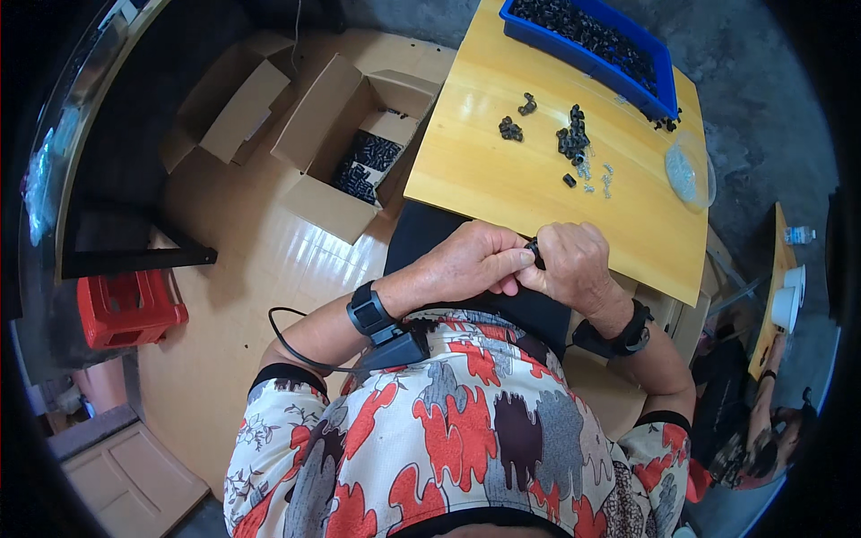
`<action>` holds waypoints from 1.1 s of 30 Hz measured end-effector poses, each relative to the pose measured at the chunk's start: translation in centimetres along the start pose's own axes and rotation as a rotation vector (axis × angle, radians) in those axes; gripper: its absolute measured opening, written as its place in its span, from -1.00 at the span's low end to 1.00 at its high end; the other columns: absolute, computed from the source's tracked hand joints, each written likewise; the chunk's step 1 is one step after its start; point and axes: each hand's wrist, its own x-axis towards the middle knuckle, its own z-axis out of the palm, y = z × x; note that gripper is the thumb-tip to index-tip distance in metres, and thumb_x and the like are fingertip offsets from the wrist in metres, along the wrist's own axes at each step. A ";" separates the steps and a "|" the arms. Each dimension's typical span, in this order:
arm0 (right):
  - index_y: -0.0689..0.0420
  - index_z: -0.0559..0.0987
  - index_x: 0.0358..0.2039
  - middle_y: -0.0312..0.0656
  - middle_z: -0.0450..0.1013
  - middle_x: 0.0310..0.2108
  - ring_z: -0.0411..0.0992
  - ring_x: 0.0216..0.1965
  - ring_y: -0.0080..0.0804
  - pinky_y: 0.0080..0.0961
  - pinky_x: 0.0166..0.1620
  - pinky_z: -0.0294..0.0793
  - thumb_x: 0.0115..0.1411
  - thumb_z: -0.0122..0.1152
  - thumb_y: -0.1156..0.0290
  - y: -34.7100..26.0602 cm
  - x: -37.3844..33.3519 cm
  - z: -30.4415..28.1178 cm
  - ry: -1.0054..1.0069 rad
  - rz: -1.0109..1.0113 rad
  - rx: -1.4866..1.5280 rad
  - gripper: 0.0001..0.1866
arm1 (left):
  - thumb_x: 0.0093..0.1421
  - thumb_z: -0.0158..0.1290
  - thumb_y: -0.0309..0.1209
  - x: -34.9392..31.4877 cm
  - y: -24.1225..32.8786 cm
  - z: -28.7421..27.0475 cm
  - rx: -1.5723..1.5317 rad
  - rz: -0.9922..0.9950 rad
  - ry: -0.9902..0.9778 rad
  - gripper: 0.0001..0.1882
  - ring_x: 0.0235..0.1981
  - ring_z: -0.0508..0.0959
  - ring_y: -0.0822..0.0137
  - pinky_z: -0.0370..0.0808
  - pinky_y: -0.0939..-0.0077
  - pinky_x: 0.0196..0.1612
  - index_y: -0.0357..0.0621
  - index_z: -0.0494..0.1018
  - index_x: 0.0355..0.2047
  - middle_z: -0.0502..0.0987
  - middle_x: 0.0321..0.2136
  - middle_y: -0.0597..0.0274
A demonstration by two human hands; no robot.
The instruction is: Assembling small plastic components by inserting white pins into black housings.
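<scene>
My left hand (475,261) and my right hand (571,265) meet over my lap at the table's near edge. Both are closed around a small black part (535,253), of which only a bit shows between the fingers; its exact kind is hidden. Beyond my hands, on the yellow wooden table (475,170), lies a heap of small black parts (572,136). Small clear pieces (607,179) are scattered beside it. Two smaller clusters of black parts (510,129) lie to the left of the heap.
A blue tray (587,65) full of black parts stands at the table's far end. A clear bag of small pieces (682,172) sits at the right edge. An open carton (332,202) holding black parts is on the floor at left, and a red stool (126,308) stands farther left. Another person (758,430) sits at right.
</scene>
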 end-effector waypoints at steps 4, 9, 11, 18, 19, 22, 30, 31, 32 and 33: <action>0.07 0.26 -0.67 -0.25 0.19 -0.75 0.26 -0.70 -0.31 -0.39 -0.56 0.17 -0.19 0.27 0.13 0.0 -0.1 0.0 -0.050 -0.025 -0.027 -0.61 | 0.32 -0.10 -0.28 0.0 -0.2 0.3 -0.048 -0.022 -0.021 -0.71 -0.52 0.51 0.62 0.46 0.76 -0.46 -0.25 0.46 -0.38 0.51 -0.56 0.36; 0.07 0.26 -0.65 -0.26 0.17 -0.75 0.25 -0.70 -0.32 -0.39 -0.57 0.15 -0.18 0.26 0.12 0.5 0.2 -0.1 -0.050 -0.073 -0.050 -0.61 | 0.32 -0.10 -0.30 0.3 -0.1 0.1 -0.033 0.033 -0.028 -0.73 -0.53 0.50 0.62 0.46 0.75 -0.46 -0.25 0.47 -0.38 0.50 -0.55 0.36; 0.07 0.27 -0.64 -0.26 0.16 -0.75 0.24 -0.71 -0.32 -0.40 -0.58 0.14 -0.17 0.26 0.11 0.6 0.4 -0.1 -0.035 -0.075 -0.038 -0.61 | 0.32 -0.09 -0.33 0.6 -0.3 0.0 -0.084 0.032 -0.018 -0.74 -0.53 0.50 0.62 0.46 0.75 -0.44 -0.25 0.47 -0.37 0.51 -0.55 0.36; 0.05 0.28 -0.62 -0.27 0.19 -0.71 0.25 -0.67 -0.35 -0.40 -0.55 0.15 -0.16 0.28 0.10 0.6 0.9 -0.6 -0.065 -0.082 -0.024 -0.61 | 0.27 -0.01 -0.37 0.4 -0.4 0.0 -0.009 0.134 0.130 -0.78 -0.49 0.48 0.62 0.45 0.75 -0.41 -0.30 0.51 -0.30 0.54 -0.50 0.33; 0.05 0.29 -0.61 -0.27 0.19 -0.70 0.25 -0.66 -0.35 -0.40 -0.55 0.14 -0.16 0.28 0.10 0.5 1.0 -0.7 -0.053 -0.083 -0.061 -0.61 | 0.24 0.03 -0.39 0.4 0.2 0.0 -0.010 0.137 0.173 -0.79 -0.47 0.48 0.61 0.45 0.72 -0.41 -0.32 0.51 -0.27 0.55 -0.48 0.30; 0.05 0.29 -0.60 -0.28 0.19 -0.69 0.25 -0.66 -0.36 -0.41 -0.54 0.14 -0.16 0.29 0.12 0.4 1.0 -0.7 -0.023 -0.080 -0.109 -0.62 | 0.21 0.05 -0.43 0.4 0.3 0.9 -0.016 0.268 0.321 -0.82 -0.46 0.49 0.61 0.46 0.69 -0.40 -0.32 0.52 -0.29 0.56 -0.48 0.29; 0.04 0.31 -0.61 -0.30 0.18 -0.70 0.25 -0.65 -0.39 -0.42 -0.54 0.13 -0.21 0.33 0.06 0.0 1.6 -1.4 -0.048 -0.057 -0.204 -0.57 | 0.20 0.06 -0.47 0.2 0.5 0.8 0.102 0.312 0.359 -0.84 -0.46 0.49 0.60 0.45 0.70 -0.39 -0.33 0.51 -0.29 0.56 -0.48 0.32; 0.04 0.30 -0.62 -0.30 0.18 -0.70 0.25 -0.65 -0.39 -0.42 -0.54 0.13 -0.22 0.34 0.03 0.1 1.7 -1.5 -0.046 -0.044 -0.187 -0.55 | 0.20 0.06 -0.47 0.2 0.4 0.8 0.039 0.317 0.352 -0.84 -0.45 0.49 0.60 0.45 0.69 -0.39 -0.33 0.51 -0.29 0.56 -0.48 0.32; 0.04 0.30 -0.62 -0.30 0.18 -0.70 0.24 -0.65 -0.40 -0.42 -0.54 0.13 -0.23 0.34 -0.01 0.1 1.7 -1.6 -0.045 -0.031 -0.171 -0.53 | 0.20 0.06 -0.47 0.2 0.3 0.8 0.040 0.319 0.353 -0.84 -0.45 0.49 0.60 0.45 0.69 -0.39 -0.33 0.51 -0.29 0.56 -0.48 0.32; 0.04 0.30 -0.62 -0.30 0.18 -0.70 0.24 -0.65 -0.40 -0.42 -0.54 0.13 -0.23 0.34 -0.01 0.1 1.8 -1.8 -0.043 -0.033 -0.171 -0.53 | 0.20 0.05 -0.46 0.2 0.2 0.8 -0.038 0.276 0.344 -0.85 -0.45 0.48 0.60 0.45 0.69 -0.39 -0.33 0.51 -0.30 0.55 -0.48 0.33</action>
